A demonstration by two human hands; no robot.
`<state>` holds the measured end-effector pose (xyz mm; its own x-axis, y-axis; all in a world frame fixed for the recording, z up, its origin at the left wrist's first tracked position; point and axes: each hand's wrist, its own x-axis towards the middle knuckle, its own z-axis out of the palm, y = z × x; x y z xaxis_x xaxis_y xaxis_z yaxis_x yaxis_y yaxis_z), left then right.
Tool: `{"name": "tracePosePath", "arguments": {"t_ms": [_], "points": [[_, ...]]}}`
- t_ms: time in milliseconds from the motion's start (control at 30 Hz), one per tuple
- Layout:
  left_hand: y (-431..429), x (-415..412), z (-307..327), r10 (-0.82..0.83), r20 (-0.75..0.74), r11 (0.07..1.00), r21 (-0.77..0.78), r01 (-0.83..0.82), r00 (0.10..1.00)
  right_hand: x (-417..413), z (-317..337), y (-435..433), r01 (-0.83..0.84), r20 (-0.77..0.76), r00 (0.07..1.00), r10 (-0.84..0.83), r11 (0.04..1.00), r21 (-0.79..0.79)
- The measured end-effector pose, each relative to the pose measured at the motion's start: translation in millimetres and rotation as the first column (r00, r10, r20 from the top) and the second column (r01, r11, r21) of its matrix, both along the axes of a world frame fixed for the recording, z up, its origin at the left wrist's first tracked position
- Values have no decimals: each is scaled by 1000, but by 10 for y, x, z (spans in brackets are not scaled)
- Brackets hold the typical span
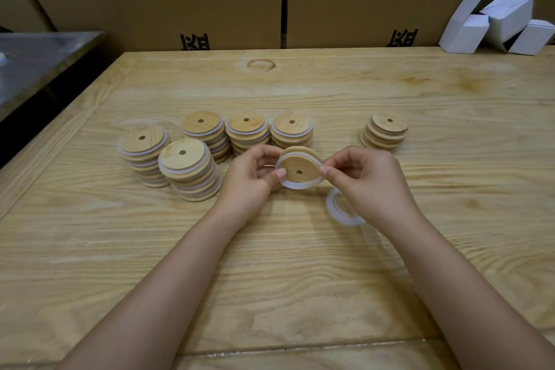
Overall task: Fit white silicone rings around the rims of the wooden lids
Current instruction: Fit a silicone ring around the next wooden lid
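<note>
Centrally, above the table (300, 264), the left hand (250, 179) and right hand (368, 179) pinch opposite edges of a lid (300, 167) with a ring (298, 184) partly around its rim. Spare rings (341, 209) lie below the right hand; ringed stacks (192, 171) stand left, a bare stack (386, 131) right.

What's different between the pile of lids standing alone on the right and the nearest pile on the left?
The nearest left pile has white rings showing between its lids; the lone right pile is bare wood. The left pile stands close among four other piles; the right pile stands apart. Both are round wooden lids with a small centre hole, stacked on the table.
</note>
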<state>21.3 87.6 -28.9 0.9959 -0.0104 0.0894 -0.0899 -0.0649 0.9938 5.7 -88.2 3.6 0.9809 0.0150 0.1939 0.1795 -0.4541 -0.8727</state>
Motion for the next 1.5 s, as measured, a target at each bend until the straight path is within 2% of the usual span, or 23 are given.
{"name": "tracePosePath", "arguments": {"t_ms": [133, 333, 467, 600, 733, 867, 1000, 1100, 1167, 1233, 1267, 1367, 1500], "points": [[-4, -13, 8, -13, 42, 998, 60, 10, 999, -8, -27, -3, 12, 3, 1000, -12, 999, -34], [-28, -39, -10, -22, 55, 1000, 16, 21, 998, -40, -48, 46, 85, 111, 991, -71, 988, -125], [-33, -48, -17, -53, 77, 999, 15, 52, 996, -25, -77, 43, 108, 97, 991, -92, 979, -173], [-60, -57, -11, -67, 64, 995, -67, 71, 996, -31, -70, 63, 119, 129, 987, -100, 982, -147], [-78, -47, 11, -32, 31, 980, -195, 38, 999, -35, -37, 56, 86, 63, 994, -85, 996, -11], [-101, -53, 30, 4, -4, 961, -278, -5, 1000, -37, 3, 35, 28, 21, 999, -28, 999, 38], [75, 51, 91, 154, -47, 865, -476, -157, 987, 1, -19, 10, 31, -15, 999, -30, 996, 89], [85, 19, 84, 29, 4, 922, -386, -25, 1000, 31, -75, 41, 43, -45, 998, -37, 990, 135], [-46, -60, 36, -97, 50, 971, -216, 105, 994, 37, -137, 88, 46, -71, 997, -36, 989, 137], [-150, -95, -8, -129, 93, 992, 7, 129, 987, 42, -185, 122, 65, -105, 993, -47, 983, 170], [-162, -95, -14, -121, 99, 992, 48, 117, 988, 50, -194, 133, 77, -117, 992, -55, 978, 194], [-137, -101, 22, -122, 69, 993, 2, 122, 990, 71, -190, 141, 92, -130, 990, -63, 969, 228], [-148, -134, 45, -213, 42, 976, 62, 211, 976, 61, -184, 135, 95, -135, 989, -63, 964, 247]]}}
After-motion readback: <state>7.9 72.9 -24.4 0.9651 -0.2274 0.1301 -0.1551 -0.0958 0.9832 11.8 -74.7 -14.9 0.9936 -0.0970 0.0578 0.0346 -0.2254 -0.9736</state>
